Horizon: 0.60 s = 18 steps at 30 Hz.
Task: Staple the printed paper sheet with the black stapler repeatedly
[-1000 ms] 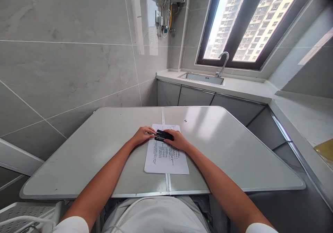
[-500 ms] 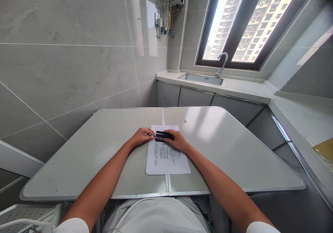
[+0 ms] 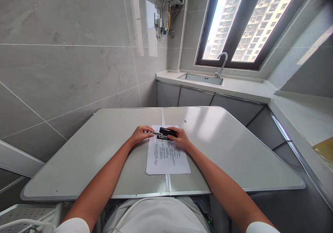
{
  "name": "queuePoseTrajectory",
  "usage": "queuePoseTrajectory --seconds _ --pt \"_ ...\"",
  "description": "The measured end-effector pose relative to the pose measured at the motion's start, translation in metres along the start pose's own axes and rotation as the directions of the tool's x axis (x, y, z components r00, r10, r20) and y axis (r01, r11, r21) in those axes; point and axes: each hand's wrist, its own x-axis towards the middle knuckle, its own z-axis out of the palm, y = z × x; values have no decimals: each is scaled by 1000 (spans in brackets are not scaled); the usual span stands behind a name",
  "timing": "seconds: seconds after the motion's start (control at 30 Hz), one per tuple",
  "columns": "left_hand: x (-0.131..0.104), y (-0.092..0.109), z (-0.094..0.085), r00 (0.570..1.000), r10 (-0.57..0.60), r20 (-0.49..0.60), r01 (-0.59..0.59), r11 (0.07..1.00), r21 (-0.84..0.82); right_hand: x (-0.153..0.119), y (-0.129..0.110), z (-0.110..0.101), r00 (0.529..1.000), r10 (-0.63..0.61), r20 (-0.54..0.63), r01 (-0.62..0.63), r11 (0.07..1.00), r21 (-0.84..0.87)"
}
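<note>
Printed lines on the white paper [image 3: 168,161], centre of frame, are too small to read. The black stapler [image 3: 167,131] covers some; the right hand [image 3: 181,139] has fingers clamped on it, the left hand [image 3: 142,134] pinches its metal strip [image 3: 157,133]. Tiny pieces [image 3: 185,121] lie on the tabletop [image 3: 91,163] beyond.

The glossy black elongated stapler [image 3: 168,131] now gapes wider: its rounded upper arm stands farther from its slim black base [image 3: 162,138]. A thin silver metal strip [image 3: 156,133] (barely visible before) shows between them, reaching the bare left hand [image 3: 142,134]. The bare right hand [image 3: 181,138] has shifted slightly rightward, exposing a small red patch [image 3: 177,134].
</note>
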Motion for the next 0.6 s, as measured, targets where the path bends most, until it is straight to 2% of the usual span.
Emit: queuePoseTrajectory --seconds 0.2,0.43,0.6 --pt "-1 0 -3 998 -3 -58 2 1000 -17 1 3 -5 1000 11 -6 -11 999 51" --pt "-3 1 -7 998 61 8 -60 993 -105 0 2 -9 998 54 -16 -52 989 137" --pt "-1 13 6 994 73 78 -54 975 -216 -2 -4 -6 997 63 51 -72 977 199"
